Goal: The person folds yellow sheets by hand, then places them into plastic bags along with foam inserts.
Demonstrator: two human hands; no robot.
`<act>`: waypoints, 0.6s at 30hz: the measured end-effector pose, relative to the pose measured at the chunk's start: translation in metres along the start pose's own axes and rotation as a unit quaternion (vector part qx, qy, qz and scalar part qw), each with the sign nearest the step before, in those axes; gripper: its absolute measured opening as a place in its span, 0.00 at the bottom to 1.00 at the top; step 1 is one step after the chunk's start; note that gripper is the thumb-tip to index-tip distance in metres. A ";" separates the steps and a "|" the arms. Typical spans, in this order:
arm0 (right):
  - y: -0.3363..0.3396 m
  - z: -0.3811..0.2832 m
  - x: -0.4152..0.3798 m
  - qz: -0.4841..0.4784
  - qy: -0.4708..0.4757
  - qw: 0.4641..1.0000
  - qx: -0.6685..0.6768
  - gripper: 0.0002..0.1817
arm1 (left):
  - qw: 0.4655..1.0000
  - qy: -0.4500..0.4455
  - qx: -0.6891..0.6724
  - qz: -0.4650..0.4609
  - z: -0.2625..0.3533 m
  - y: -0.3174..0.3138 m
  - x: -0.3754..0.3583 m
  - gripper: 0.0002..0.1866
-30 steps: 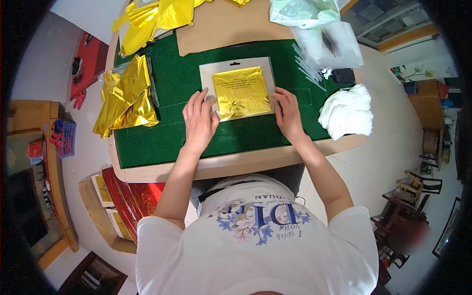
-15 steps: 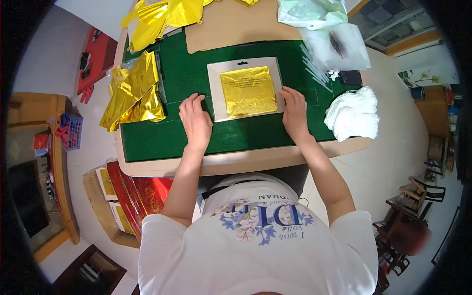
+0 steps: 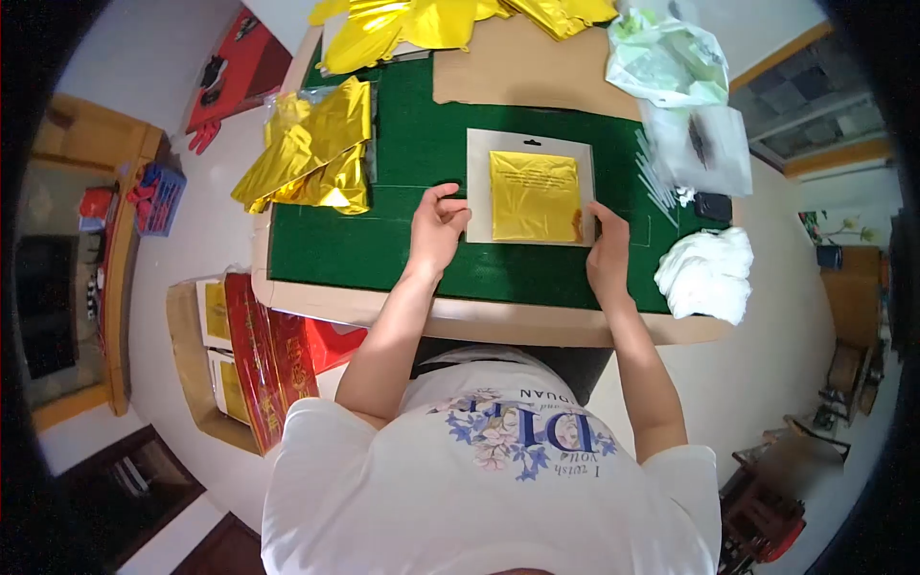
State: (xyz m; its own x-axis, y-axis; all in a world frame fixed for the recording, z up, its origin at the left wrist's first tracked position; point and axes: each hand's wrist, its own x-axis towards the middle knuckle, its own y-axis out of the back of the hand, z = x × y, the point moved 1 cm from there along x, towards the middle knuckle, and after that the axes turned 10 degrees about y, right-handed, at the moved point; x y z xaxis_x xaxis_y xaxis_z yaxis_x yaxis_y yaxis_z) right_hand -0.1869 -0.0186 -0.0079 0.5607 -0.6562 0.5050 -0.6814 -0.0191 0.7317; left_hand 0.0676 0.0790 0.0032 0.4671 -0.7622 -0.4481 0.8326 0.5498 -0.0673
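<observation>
Pale, glossy floor (image 3: 786,287) surrounds the counter (image 3: 335,305). On the left stand a wooden cabinet (image 3: 134,153) and a red table (image 3: 251,65), near a pale wall (image 3: 125,48). A wood-framed window (image 3: 810,91) is at upper right; dark wooden chairs (image 3: 752,517) stand lower right. Light glints off the floor.

The folded sheet (image 3: 535,196) looks like metallic foil, glossy and lightly wrinkled; its backing (image 3: 480,182) looks like smooth, pale card with a slight sheen. Gold foil (image 3: 331,144) on the left is crumpled and mirror-bright, and the gold foil pieces (image 3: 412,24) at the far edge shine likewise. The surface (image 3: 383,254) has a matt, textured green covering, and the brown sheet (image 3: 537,72) on it looks like matt cardboard. The pale green bag (image 3: 666,62) is thin, creased plastic with soft highlights. The white bundle (image 3: 704,275) looks like matt, folded cloth.
</observation>
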 end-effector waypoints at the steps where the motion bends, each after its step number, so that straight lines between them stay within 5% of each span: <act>1: 0.001 -0.001 0.000 0.006 -0.006 1.000 0.000 0.25 | 1.000 0.010 -0.024 0.002 -0.005 0.005 0.002 0.15; 6: 0.001 0.003 -0.003 0.005 -0.002 1.000 -0.015 0.24 | 0.999 -0.029 -0.013 0.037 0.045 0.083 -0.041 0.19; 8: 0.000 0.006 -0.004 -0.003 0.001 1.000 -0.013 0.24 | 0.994 -0.050 0.063 0.075 0.060 0.158 -0.057 0.19; 12: -0.001 0.003 -0.003 -0.024 -0.020 0.999 -0.027 0.25 | 0.952 -0.020 0.092 0.293 0.108 0.273 -0.132 0.18; 15: -0.002 0.003 -0.004 -0.025 -0.019 0.999 -0.014 0.26 | 0.945 -0.022 0.024 0.327 0.116 0.367 -0.183 0.17; 18: -0.002 0.004 -0.003 -0.028 0.002 0.999 -0.018 0.26 | 0.921 0.027 0.144 0.361 0.106 0.482 -0.225 0.17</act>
State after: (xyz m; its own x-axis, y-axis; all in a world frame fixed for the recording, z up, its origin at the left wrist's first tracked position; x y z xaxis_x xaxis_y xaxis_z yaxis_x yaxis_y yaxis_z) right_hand -0.1892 -0.0197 -0.0127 0.5989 -0.6518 0.4652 -0.6319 -0.0278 0.7745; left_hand 0.3958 0.4791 0.1658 0.9209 -0.2108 -0.3278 0.3588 0.7871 0.5018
